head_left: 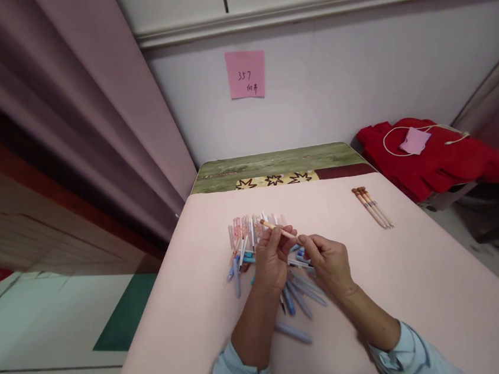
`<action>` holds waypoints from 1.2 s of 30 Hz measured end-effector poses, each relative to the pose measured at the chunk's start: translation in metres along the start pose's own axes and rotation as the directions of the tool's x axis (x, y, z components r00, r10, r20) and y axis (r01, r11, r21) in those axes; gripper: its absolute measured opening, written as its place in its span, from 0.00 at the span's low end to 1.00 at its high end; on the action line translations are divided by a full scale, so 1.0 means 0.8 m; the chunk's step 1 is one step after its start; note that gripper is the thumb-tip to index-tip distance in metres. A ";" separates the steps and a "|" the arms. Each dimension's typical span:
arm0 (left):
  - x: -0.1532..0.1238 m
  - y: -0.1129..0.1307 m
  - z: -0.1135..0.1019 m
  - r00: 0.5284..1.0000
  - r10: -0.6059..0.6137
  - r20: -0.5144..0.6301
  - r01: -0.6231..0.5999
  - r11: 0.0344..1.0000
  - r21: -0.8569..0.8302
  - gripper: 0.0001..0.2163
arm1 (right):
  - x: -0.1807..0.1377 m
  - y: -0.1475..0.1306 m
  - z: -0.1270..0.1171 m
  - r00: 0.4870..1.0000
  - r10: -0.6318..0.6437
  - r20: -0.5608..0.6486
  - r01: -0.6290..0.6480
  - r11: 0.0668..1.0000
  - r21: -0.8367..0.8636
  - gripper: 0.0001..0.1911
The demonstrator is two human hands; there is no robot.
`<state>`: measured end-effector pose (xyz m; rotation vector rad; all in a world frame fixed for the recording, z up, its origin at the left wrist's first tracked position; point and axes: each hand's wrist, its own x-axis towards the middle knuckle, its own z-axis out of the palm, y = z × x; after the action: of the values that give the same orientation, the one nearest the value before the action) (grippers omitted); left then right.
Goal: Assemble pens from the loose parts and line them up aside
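Both my hands are over the middle of a pink table (420, 288). My left hand (273, 257) is closed round a thin orange-pink pen (276, 228) that sticks up and to the left out of my fingers. My right hand (328, 260) is pinched at the pen's near end, fingertips meeting those of the left. Under and around my hands lies a loose pile of pens and pen parts (255, 243): clear pink tubes at the back, blue barrels (299, 298) toward me. One blue barrel (294, 332) lies apart near my left forearm.
A few assembled brown-capped pens (373, 207) lie side by side at the table's right. A green patterned cloth (274, 168) covers the far end. A red cloth heap with a white cord (434, 158) sits to the right. A pink note (246, 74) hangs on the wall; a curtain (91, 120) hangs on the left.
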<state>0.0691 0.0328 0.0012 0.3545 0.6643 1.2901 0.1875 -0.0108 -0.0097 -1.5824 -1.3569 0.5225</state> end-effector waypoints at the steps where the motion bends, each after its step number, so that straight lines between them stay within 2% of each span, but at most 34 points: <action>1: 0.002 0.001 -0.001 1.000 0.019 -0.008 -0.019 1.000 0.001 0.11 | 0.000 -0.001 0.000 1.000 -0.005 0.010 0.005 1.000 -0.009 0.18; 4: 0.007 0.004 -0.006 0.997 0.059 -0.048 -0.059 0.998 -0.003 0.11 | -0.001 -0.003 0.002 0.999 -0.032 0.015 0.033 0.999 -0.012 0.18; 9: 0.010 0.007 -0.010 0.996 0.054 -0.074 -0.054 0.999 0.010 0.11 | -0.004 -0.004 0.005 1.000 -0.019 0.025 0.018 0.999 0.047 0.12; 17: 0.006 0.005 -0.010 0.998 0.014 -0.062 -0.010 0.998 0.061 0.10 | -0.001 -0.002 -0.001 0.996 0.009 0.089 -0.014 0.998 0.059 0.24; 20: 0.005 0.006 -0.009 0.996 0.043 -0.075 -0.038 0.997 0.068 0.11 | 0.000 -0.004 0.001 0.998 0.003 0.056 -0.005 0.999 0.036 0.18; 24: 0.005 0.005 -0.008 0.995 0.069 -0.072 -0.059 0.988 0.142 0.13 | -0.002 -0.005 0.003 1.000 -0.028 0.001 0.028 1.000 -0.007 0.16; 28: 0.006 0.002 -0.012 0.996 0.084 -0.026 -0.076 0.975 0.210 0.12 | -0.003 -0.003 0.000 0.998 -0.006 0.058 0.006 1.000 0.004 0.17; 33: 0.007 0.002 -0.016 0.995 0.094 0.021 -0.096 0.955 0.280 0.14 | -0.002 -0.003 -0.002 0.988 0.003 0.152 -0.005 1.000 0.012 0.26; 36: 0.007 0.002 -0.015 0.996 0.092 0.019 -0.093 0.953 0.288 0.14 | -0.001 -0.004 -0.001 0.989 0.008 0.151 -0.011 1.000 0.015 0.22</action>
<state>0.0605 0.0369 -0.0084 0.6346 0.8433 1.2813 0.1863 -0.0120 -0.0071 -1.5629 -1.4545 0.6686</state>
